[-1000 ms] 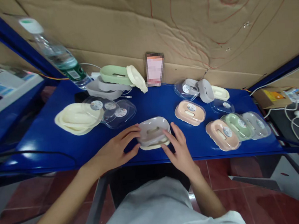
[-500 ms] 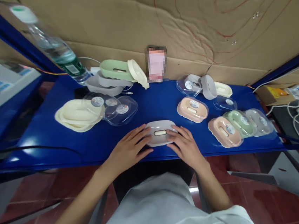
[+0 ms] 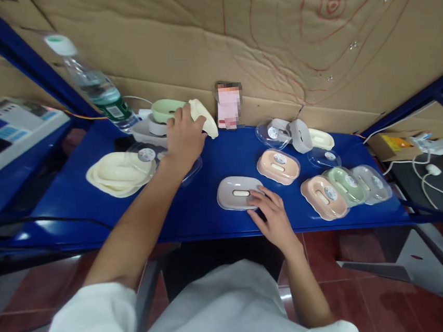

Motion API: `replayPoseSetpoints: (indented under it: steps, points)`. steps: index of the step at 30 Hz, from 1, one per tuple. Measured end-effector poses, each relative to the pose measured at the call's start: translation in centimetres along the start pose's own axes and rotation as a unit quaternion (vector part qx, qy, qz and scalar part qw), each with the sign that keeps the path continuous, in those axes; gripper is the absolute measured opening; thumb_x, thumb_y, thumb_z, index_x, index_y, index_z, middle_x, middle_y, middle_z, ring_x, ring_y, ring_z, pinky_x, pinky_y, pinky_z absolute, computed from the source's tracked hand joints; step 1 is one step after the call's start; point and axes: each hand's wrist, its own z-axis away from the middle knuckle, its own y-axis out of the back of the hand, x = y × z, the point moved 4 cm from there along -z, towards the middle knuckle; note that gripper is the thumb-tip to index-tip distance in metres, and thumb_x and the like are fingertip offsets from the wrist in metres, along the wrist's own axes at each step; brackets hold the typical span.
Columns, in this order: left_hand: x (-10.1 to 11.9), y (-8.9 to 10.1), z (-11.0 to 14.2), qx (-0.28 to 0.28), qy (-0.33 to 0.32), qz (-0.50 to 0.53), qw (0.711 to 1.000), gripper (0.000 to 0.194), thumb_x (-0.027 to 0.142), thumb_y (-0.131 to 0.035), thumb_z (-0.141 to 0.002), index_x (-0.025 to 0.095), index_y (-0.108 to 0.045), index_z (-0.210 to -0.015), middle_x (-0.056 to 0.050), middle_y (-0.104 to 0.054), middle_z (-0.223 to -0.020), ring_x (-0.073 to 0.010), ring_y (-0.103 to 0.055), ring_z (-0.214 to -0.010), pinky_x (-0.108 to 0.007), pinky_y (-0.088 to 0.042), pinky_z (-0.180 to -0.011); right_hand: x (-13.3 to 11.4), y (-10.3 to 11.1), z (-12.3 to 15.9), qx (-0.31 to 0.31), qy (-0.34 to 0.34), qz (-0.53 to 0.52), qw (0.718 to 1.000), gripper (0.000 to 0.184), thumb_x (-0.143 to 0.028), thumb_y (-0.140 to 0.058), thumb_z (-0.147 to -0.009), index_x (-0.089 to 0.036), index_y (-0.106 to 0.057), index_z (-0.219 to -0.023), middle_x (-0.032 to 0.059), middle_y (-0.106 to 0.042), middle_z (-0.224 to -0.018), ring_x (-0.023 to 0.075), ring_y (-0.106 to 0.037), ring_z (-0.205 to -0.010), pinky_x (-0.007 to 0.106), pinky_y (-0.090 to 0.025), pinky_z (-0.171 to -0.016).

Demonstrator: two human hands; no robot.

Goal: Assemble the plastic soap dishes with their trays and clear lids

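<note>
A grey soap dish (image 3: pixel 230 197) with a cream insert showing through its slot lies near the table's front edge. My right hand (image 3: pixel 273 214) rests its fingertips on the dish's right end, fingers spread and thumb apart. At the back left, my left hand (image 3: pixel 187 133) reaches over stacked parts, fingers apart and bent, beside a cream scalloped dish part (image 3: pixel 204 116). Whether it touches that part is not clear. Its fingers partly hide a green slotted tray (image 3: pixel 163 108), which sits on grey trays (image 3: pixel 145 132).
Nested cream trays (image 3: pixel 118 173) and clear lids (image 3: pixel 147 155) lie at left, near a water bottle (image 3: pixel 100 94). A phone (image 3: pixel 229 108) leans on the cardboard. At right are peach dishes (image 3: pixel 278 167), a green dish (image 3: pixel 346 185) and a lidded grey dish (image 3: pixel 372 185).
The grey part was set over the cream piece, its slot now filled with cream. My left hand then left the dish and moved to the back-left stack; my right hand stayed.
</note>
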Motion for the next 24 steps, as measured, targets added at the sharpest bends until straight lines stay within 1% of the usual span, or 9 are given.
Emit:
replayPoseSetpoints:
  steps: [2,6,9,13,16,18,20,22,24]
  points:
    - [-0.7,-0.6,0.2,-0.011,0.005,-0.012,1.0,0.031,0.02,-0.06,-0.103,0.013,-0.068,-0.131,-0.021,-0.039,-0.17,-0.0424,-0.047,-0.151,-0.058,-0.044,-0.118,0.0,0.0,0.2,0.01,-0.003,-0.005,1.0,0.021,-0.033,-0.059,-0.109,-0.025,-0.07,-0.125,0.0094,-0.07,-0.145,0.0303,-0.052,-0.151,0.055,-0.044,-0.12]
    - [-1.5,-0.8,3.2,0.031,-0.002,-0.007,0.999,0.027,0.03,-0.057,-0.106,0.017,-0.072,-0.124,-0.016,-0.053,-0.157,-0.0385,-0.057,-0.139,-0.053,-0.046,-0.113,0.1,0.1,0.3,0.016,0.002,-0.01,1.0,0.02,-0.032,-0.06,-0.109,-0.024,-0.069,-0.125,0.0088,-0.07,-0.146,0.0305,-0.051,-0.151,0.055,-0.043,-0.12]
    - [-0.7,-1.0,6.3,0.052,-0.008,0.002,0.999,0.027,0.037,-0.062,-0.103,0.021,-0.073,-0.121,-0.017,-0.06,-0.147,-0.0398,-0.06,-0.131,-0.055,-0.047,-0.108,0.2,0.1,0.3,0.011,0.006,-0.012,1.0,0.021,-0.03,-0.059,-0.109,-0.025,-0.069,-0.127,0.0088,-0.068,-0.148,0.0307,-0.049,-0.152,0.055,-0.043,-0.121]
    - [1.3,-2.3,9.2,0.03,-0.036,-0.004,0.999,0.025,0.038,-0.062,-0.102,0.021,-0.076,-0.113,-0.02,-0.064,-0.139,-0.0418,-0.06,-0.131,-0.065,-0.041,-0.112,0.2,0.1,0.2,0.014,0.01,-0.012,1.0,0.021,-0.03,-0.06,-0.109,-0.024,-0.069,-0.127,0.0087,-0.069,-0.147,0.0304,-0.049,-0.152,0.054,-0.044,-0.12]
    - [1.3,-2.8,10.1,0.019,-0.043,0.0,0.999,0.033,0.039,-0.056,-0.104,0.024,-0.072,-0.129,-0.02,-0.065,-0.142,-0.0422,-0.058,-0.137,-0.073,-0.031,-0.119,0.2,0.1,0.3,0.016,0.009,-0.014,1.0,0.022,-0.03,-0.06,-0.108,-0.025,-0.069,-0.128,0.0088,-0.069,-0.147,0.0305,-0.05,-0.152,0.055,-0.044,-0.121]
    - [0.1,-2.5,10.4,0.013,-0.047,0.012,0.999,0.049,0.043,-0.052,-0.106,0.025,-0.057,-0.152,-0.02,-0.055,-0.159,-0.0429,-0.048,-0.15,-0.075,-0.023,-0.124,0.3,0.1,0.3,0.012,0.01,-0.018,1.0,0.022,-0.03,-0.06,-0.108,-0.025,-0.069,-0.128,0.0087,-0.069,-0.147,0.0306,-0.05,-0.152,0.056,-0.044,-0.121]
    - [-2.0,-1.9,10.9,-0.005,-0.052,0.016,0.999,0.067,0.049,-0.054,-0.105,0.025,-0.039,-0.166,-0.021,-0.036,-0.174,-0.0445,-0.031,-0.162,-0.075,-0.016,-0.128,0.4,0.1,0.4,0.01,0.012,-0.023,1.0,0.023,-0.029,-0.059,-0.109,-0.026,-0.069,-0.129,0.0085,-0.069,-0.148,0.0305,-0.05,-0.152,0.056,-0.045,-0.121]
    - [-4.8,-1.1,11.7,-0.023,-0.024,0.008,0.999,0.079,0.054,-0.059,-0.102,0.024,-0.031,-0.17,-0.022,-0.024,-0.178,-0.0479,-0.017,-0.166,-0.079,-0.011,-0.127,0.4,0.0,0.5,0.011,0.014,-0.027,0.999,0.026,-0.029,-0.058,-0.109,-0.028,-0.068,-0.133,0.0084,-0.065,-0.152,0.0309,-0.049,-0.153,0.057,-0.045,-0.121]
    - [-7.5,-0.5,12.7,-0.034,0.037,0.007,0.999,0.087,0.057,-0.063,-0.099,0.022,-0.028,-0.171,-0.025,-0.02,-0.178,-0.0512,-0.013,-0.166,-0.082,-0.014,-0.125,0.4,0.0,0.5,0.013,0.006,-0.024,1.0,0.033,-0.03,-0.057,-0.109,-0.03,-0.065,-0.14,0.0088,-0.056,-0.161,0.0325,-0.045,-0.156,0.06,-0.043,-0.124]
